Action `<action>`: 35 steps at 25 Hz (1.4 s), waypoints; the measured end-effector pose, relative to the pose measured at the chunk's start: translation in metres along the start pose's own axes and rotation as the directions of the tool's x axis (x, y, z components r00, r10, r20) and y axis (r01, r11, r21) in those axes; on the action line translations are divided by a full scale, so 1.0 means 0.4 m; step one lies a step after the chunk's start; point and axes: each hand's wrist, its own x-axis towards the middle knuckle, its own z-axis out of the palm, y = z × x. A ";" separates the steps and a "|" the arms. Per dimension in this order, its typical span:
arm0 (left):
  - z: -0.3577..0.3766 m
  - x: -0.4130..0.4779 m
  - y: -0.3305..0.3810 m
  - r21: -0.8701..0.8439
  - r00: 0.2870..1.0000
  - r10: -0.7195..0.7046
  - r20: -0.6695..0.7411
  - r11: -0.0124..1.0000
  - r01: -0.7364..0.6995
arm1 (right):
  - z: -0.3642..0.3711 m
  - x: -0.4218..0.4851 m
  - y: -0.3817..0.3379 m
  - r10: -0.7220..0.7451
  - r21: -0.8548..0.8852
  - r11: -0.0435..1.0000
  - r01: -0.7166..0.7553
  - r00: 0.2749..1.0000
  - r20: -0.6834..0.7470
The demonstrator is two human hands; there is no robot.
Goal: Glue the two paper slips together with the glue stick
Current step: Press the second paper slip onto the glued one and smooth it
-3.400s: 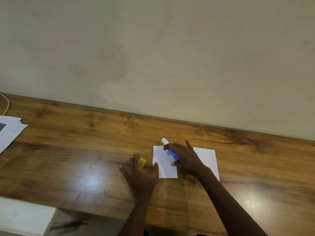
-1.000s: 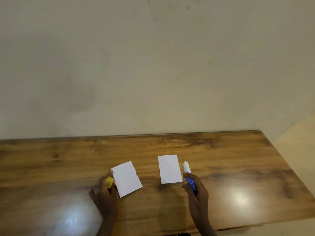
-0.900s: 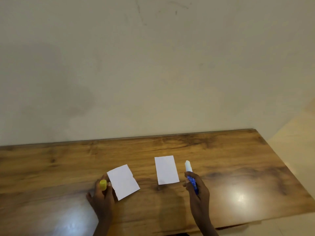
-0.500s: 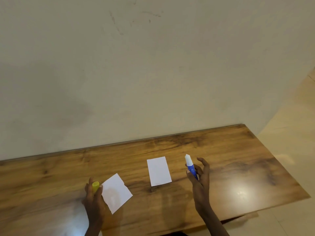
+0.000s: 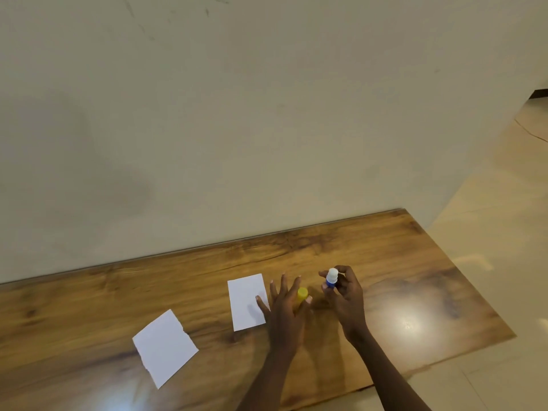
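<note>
Right hand [image 5: 345, 295] is gripping the glue stick [image 5: 331, 278], left hand [image 5: 284, 312] pinching the cap [image 5: 302, 293]; its splayed fingers [image 5: 273, 292] are risking dragging the nearby slip [image 5: 246, 302].

Glossy, smooth wood-grain table [image 5: 400, 256] — matt white paper slip [image 5: 246, 301], plastic glue stick [image 5: 331, 278]

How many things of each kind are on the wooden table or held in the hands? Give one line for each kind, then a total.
Paper slips: 2
Glue stick, held in the right hand: 1
Yellow cap, held in the left hand: 1
Total: 4
</note>
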 end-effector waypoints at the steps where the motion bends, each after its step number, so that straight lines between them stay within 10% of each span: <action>1: 0.018 0.002 -0.001 0.063 1.000 -0.016 0.016 0.998 0.015 | -0.006 0.007 0.011 0.004 -0.020 1.000 -0.003 1.000 0.022; 11: 0.036 0.008 0.007 0.381 0.990 -0.106 0.090 0.922 0.064 | -0.028 0.013 0.057 0.080 -0.123 0.990 -0.069 0.993 0.089; 15: -0.009 0.015 0.008 0.217 0.980 -0.101 0.172 0.974 0.063 | -0.057 -0.019 0.004 0.091 0.039 0.995 -0.090 0.995 -0.029; 18: -0.097 0.001 -0.041 -0.070 0.993 -0.106 -0.047 0.992 0.103 | -0.042 -0.076 -0.064 -0.190 -0.129 0.979 0.156 0.928 -0.321; 21: -0.203 -0.011 -0.117 -0.056 0.920 -0.226 -0.321 0.974 0.220 | 0.089 -0.122 -0.109 -0.405 -0.293 0.895 0.336 0.888 -0.218; 26: -0.268 -0.020 -0.158 -0.185 0.859 -0.420 -0.294 0.906 0.380 | 0.308 -0.115 -0.037 0.207 -0.585 0.803 -0.109 0.973 0.102; 35: -0.251 -0.034 -0.150 -0.340 0.855 -0.497 -0.150 0.838 0.427 | 0.357 -0.065 -0.036 0.466 -0.564 0.715 -0.413 0.883 -0.056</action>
